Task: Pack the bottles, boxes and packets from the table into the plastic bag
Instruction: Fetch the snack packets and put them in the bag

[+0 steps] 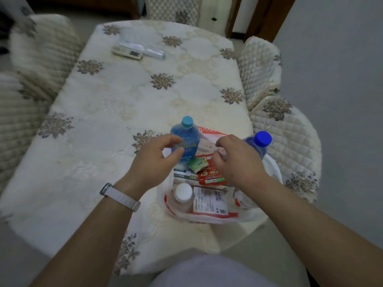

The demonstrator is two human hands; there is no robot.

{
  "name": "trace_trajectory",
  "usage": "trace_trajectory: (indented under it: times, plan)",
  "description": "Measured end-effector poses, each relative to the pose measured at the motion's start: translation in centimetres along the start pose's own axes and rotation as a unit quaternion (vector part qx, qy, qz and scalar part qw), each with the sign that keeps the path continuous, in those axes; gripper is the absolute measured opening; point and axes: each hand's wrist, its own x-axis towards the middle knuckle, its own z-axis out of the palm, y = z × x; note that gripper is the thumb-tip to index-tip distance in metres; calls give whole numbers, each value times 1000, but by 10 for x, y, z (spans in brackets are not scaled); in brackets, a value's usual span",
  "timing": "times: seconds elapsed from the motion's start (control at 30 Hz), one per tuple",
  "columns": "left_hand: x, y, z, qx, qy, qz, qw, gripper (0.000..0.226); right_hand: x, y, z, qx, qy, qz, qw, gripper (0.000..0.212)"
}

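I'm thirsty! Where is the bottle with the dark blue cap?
In the head view, the dark-blue-capped bottle stands at the right side of the plastic bag, just behind the right hand.

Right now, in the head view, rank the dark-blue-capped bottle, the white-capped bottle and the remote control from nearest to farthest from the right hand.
1. Dark-blue-capped bottle, just right of the right hand.
2. White-capped bottle, inside the bag, toward the person.
3. Remote control, at the far end of the table.

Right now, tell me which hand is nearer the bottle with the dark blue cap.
Right. The right hand is close beside the dark-blue-capped bottle; the left hand is across the bag, by the light-blue-capped bottle.
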Motion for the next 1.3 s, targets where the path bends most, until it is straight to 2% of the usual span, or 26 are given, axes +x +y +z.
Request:
trace_trajectory:
  times: [0.1,0.27,0.4,0.63,0.83,1.1,1.3]
  plan:
    - [-30,15,-7,44,54,-5,998,22,-15,5,-9,-9,-7,-111,994,29]
    - [-92,34,-24,191,85,-23,978,33,-29,-5,-17,0,10,-249,968,47]
    - [-148,39,-39,218,133,-58,965,47,-37,-32,-14,45,34,-339,939,48]
    - [-218,28,-71,266,194,-110,938,50,-69,-90,0,64,11,-415,907,46]
    - [-241,-8,-108,289,228,-107,924,50,-74,-139,13,23,5,-428,903,47]
    - [-308,-97,-238,344,276,-113,890,50,-87,-315,60,-2,4,-481,876,46]
    - [-375,-158,-336,352,311,-172,866,51,-107,-457,95,4,-4,-535,845,43]
